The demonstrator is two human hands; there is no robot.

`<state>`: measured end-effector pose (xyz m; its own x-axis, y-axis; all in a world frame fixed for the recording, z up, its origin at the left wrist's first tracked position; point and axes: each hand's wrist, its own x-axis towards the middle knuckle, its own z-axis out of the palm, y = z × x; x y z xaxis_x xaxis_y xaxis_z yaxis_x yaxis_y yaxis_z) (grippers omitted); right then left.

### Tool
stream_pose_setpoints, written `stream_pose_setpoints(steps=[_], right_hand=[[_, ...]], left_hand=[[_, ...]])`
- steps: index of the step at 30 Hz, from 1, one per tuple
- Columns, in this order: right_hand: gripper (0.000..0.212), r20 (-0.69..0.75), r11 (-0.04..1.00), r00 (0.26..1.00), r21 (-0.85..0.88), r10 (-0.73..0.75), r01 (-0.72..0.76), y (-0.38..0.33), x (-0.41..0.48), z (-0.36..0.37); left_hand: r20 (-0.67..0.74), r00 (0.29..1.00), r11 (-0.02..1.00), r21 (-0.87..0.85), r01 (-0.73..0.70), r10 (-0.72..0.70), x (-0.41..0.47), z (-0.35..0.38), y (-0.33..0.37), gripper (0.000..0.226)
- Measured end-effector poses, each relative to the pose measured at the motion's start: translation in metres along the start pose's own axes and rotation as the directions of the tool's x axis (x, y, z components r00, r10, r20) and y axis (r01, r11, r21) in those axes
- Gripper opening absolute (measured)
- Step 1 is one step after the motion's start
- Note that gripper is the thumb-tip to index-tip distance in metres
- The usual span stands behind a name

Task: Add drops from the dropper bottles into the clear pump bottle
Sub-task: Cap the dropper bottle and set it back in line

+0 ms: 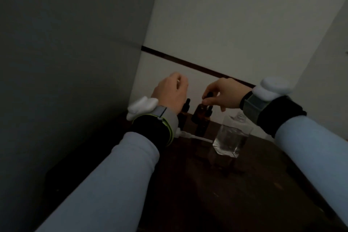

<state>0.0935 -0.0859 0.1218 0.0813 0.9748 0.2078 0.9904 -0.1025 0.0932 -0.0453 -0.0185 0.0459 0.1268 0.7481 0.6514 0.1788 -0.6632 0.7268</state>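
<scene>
The clear pump bottle (231,138) stands on the dark table (216,194), its neck bare at the top. Just left of it stands a group of amber dropper bottles with black caps. My right hand (224,93) reaches over them and pinches the black dropper cap of the middle amber bottle (201,114). Another dropper bottle (186,105) stands further left, partly behind my left hand (170,93). That hand hovers above the bottles with its back to me and its fingers curled; a small white glint shows at the fingers, and what they hold is hidden.
A thin white tube-like piece (195,137) runs from under my left wrist toward the clear bottle's base. A grey panel (75,62) closes the left side, and a white wall (235,24) stands right behind the bottles. Both wrists wear bands with white pads.
</scene>
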Motion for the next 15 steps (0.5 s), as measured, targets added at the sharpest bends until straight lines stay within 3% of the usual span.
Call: stream_pose_setpoints(steps=[5,10,12,15], right_hand=[[0.02,0.108,0.991,0.994,-0.136,0.028,-0.013,0.001,0.03,0.02],[0.026,0.171,0.982,0.982,-0.184,0.081,-0.049,0.002,0.049,0.037],[0.029,0.134,0.981,0.987,-0.181,0.089,-0.064,0.003,0.048,0.034],[0.034,-0.039,0.987,0.994,-0.123,0.101,-0.105,0.012,0.047,0.026]], left_hand=[[0.1,0.993,0.991,0.115,-0.069,0.058,-0.002,0.01,-0.008,0.024],[0.085,0.996,0.985,0.166,-0.052,0.039,0.0,0.009,-0.01,0.024],[0.093,0.995,0.982,0.183,-0.048,0.031,-0.001,0.008,-0.008,0.024],[0.113,0.993,0.978,0.203,-0.053,0.03,-0.001,0.007,-0.006,0.024]])
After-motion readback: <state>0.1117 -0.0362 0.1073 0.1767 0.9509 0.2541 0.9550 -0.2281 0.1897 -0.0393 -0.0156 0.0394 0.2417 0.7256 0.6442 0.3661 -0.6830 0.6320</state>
